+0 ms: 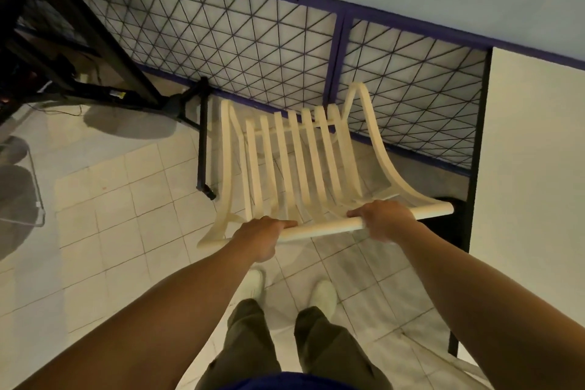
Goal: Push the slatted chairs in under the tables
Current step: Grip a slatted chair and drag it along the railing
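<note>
Head view: I'm clamping both grips, left hand [264,236] and right hand [384,218], around the slatted chair [297,161]'s top rail, worktop [253,41] lying straight ahead

We see a cream slatted chair [304,165] from above, its front tucked beneath a blue-framed table [342,38] with a wire-mesh top, rounded top rail nearest us over pale tiles

I see both hands gripping the top rail [326,226] of a cream slatted chair [294,161]: left hand [262,236] near the rail's left end, right hand [387,218] toward its right. The chair's front sits under the mesh-topped desk [221,35], on tiled floor [126,215].
</note>
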